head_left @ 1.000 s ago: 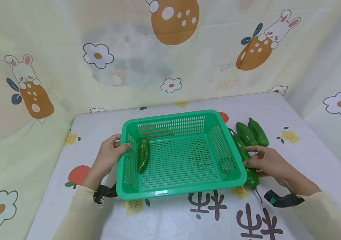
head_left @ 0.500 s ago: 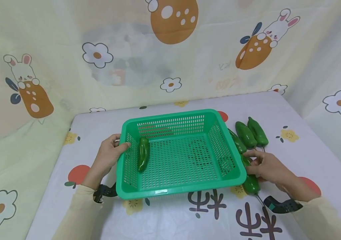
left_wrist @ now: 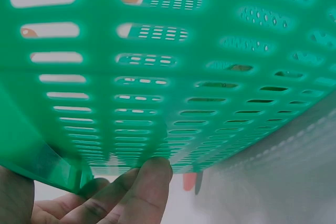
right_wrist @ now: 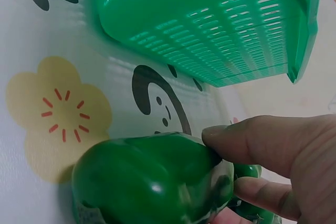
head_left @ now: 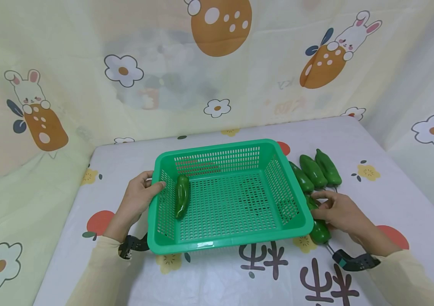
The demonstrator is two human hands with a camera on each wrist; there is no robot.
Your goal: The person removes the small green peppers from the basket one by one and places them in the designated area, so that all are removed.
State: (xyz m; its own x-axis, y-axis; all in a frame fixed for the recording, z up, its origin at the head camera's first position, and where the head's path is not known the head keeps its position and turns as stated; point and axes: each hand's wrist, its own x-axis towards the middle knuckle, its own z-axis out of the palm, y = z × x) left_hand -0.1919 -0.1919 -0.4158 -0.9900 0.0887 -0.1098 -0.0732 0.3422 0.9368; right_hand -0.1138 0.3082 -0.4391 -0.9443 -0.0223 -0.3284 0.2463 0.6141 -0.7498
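Observation:
My left hand (head_left: 139, 196) holds the left rim of a green plastic basket (head_left: 224, 244), thumb over the rim and fingers against its outer wall (left_wrist: 100, 129). Inside the basket, near that same wall, lies one glossy green pepper (head_left: 182, 197). To the right of the basket, my right hand (head_left: 341, 213) pinches another green pepper (head_left: 319, 233) between thumb and fingers. This pepper's thin stem points toward me. In the right wrist view the pinched pepper (right_wrist: 149, 182) is close over the tablecloth, my thumb (right_wrist: 247, 140) at its far end.
Three more green peppers lie beyond my right hand: one beside the basket wall (head_left: 302, 178), one in the middle (head_left: 313, 172) and one at the right (head_left: 328, 168). A printed tablecloth (head_left: 217, 280) covers the table. Patterned curtains (head_left: 171, 93) hang behind and at both sides.
My right hand has shifted slightly toward me, and the pepper under it has come away from the one behind. My left hand and the basket have stayed in place.

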